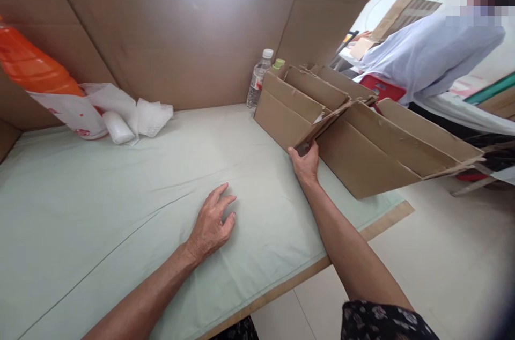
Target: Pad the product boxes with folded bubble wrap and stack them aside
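Note:
My left hand (211, 224) rests over the pale green cloth (132, 195), its fingers apart and slightly bent, with nothing in them. Further right, my right hand (306, 163) is at the lower corner of an open-topped cardboard box (285, 115). Its thumb shows at the front face of that box, and the other fingers go partly out of sight in the gap beside it. A second open cardboard box (366, 152) stands to the right of this hand, its far end reaching past the table edge.
A clear water bottle (259, 80) and a green-capped bottle (278, 64) stand behind the boxes. At left are an orange bottle (38, 64) and crumpled white packaging (153, 117). Cardboard panels (193, 34) wall the back. A person in a light shirt (434, 56) is at right.

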The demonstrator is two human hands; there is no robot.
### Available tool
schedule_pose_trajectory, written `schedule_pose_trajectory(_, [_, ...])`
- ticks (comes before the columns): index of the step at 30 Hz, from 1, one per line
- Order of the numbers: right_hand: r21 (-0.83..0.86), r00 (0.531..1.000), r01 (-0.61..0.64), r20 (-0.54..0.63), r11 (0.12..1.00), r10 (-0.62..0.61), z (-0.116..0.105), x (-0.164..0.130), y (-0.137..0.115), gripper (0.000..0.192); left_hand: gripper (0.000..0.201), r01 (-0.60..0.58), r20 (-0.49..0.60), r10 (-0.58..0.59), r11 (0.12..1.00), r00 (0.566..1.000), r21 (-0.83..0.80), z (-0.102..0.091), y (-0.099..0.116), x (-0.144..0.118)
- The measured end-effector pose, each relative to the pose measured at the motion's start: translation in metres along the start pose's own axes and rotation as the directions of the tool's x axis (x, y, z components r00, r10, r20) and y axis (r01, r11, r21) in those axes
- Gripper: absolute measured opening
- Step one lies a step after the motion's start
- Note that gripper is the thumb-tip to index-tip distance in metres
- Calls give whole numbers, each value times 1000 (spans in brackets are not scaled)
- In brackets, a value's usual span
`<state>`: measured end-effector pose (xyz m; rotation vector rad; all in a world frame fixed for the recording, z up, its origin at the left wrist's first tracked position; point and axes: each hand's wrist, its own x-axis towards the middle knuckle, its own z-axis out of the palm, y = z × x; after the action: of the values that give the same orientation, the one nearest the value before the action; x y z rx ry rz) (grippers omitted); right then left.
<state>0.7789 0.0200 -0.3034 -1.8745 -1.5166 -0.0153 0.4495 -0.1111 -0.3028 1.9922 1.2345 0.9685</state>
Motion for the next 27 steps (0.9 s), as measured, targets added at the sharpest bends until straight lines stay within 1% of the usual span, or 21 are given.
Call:
schedule_pose_trajectory(2, [0,998,-56,35,998,55,-4,-19,-7,78,36,4,6,-4,1000,1000,0,1,2,3])
schedule_pose_trajectory(3, [7,996,-61,66,998,60,-6,-30,-12,77,36,2,13,-2,1000,1000,5,2,4,5])
schedule_pose_trajectory(5, [31,988,-3,157,999,-2,-6,-49,-22,72,39,-2,31,1,1000,1000,24,5,8,8])
schedule_pose_trajectory(6, [-10,969,104,227,995,-99,-4,-58,-27,65,39,-8,51,7,1000,999,28,6,9,11])
schedule_pose_trajectory(7, [-37,930,218,312,975,-196,2,-66,-33,60,39,-15,61,14,999,998,28,6,8,15])
schedule_pose_trajectory(9, [-14,875,372,340,928,-345,18,-83,-50,55,39,-17,43,16,1000,999,23,1,1,21])
schedule_pose_trajectory(10, [33,835,447,344,894,-430,27,-93,-62,54,39,-18,26,17,999,1000,34,-8,-4,23])
schedule_pose_trajectory(11, [83,791,513,343,854,-508,34,-105,-76,53,39,-29,8,28,998,1000,56,-20,-9,22])
schedule_pose_trajectory(12, [132,739,574,341,808,-581,40,-118,-92,53,38,-41,-10,42,995,999,90,-38,-15,18])
schedule_pose_trajectory(13, [176,685,629,335,757,-647,45,-132,-109,53,37,-44,-37,50,989,998,138,-61,-21,13])
schedule_pose_trajectory(14, [211,631,677,326,705,-704,47,-145,-126,53,37,-30,-73,46,980,996,199,-88,-27,5])
schedule_pose_trajectory(15, [239,580,718,312,654,-752,49,-158,-141,53,36,10,-130,25,965,991,260,-119,-35,-4])
schedule_pose_trajectory(16, [258,537,750,299,609,-789,50,-168,-155,52,36,109,-219,-38,940,975,323,-154,-44,-13])
schedule_pose_trajectory(17, [267,506,774,284,574,-814,51,-177,-167,51,36,242,-340,-111,897,934,371,-190,-54,-21])
schedule_pose_trajectory(18, [272,481,792,273,547,-833,52,-182,-177,50,38,319,-429,-140,869,892,380,-228,-64,-28])
schedule_pose_trajectory(19, [273,465,804,267,529,-844,54,-186,-184,48,41,362,-486,-149,851,861,380,-265,-73,-32])
schedule_pose_trajectory(21, [263,455,816,257,515,-853,56,-188,-193,46,48,436,-599,-147,819,787,372,-333,-89,-36])
schedule_pose_trajectory(23, [250,457,825,235,508,-858,56,-187,-198,44,54,565,-753,-124,742,646,362,-389,-98,-32])
schedule_pose_trajectory(25, [233,456,836,211,497,-865,54,-185,-201,43,64,661,-837,-110,671,536,335,-431,-103,-26])
schedule_pose_trajectory(26, [224,454,841,207,493,-867,52,-185,-202,43,64,695,-863,-114,648,492,311,-446,-105,-22])
schedule_pose_trajectory(27, [215,450,845,209,490,-868,49,-185,-203,42,58,714,-878,-123,639,463,287,-457,-106,-19])
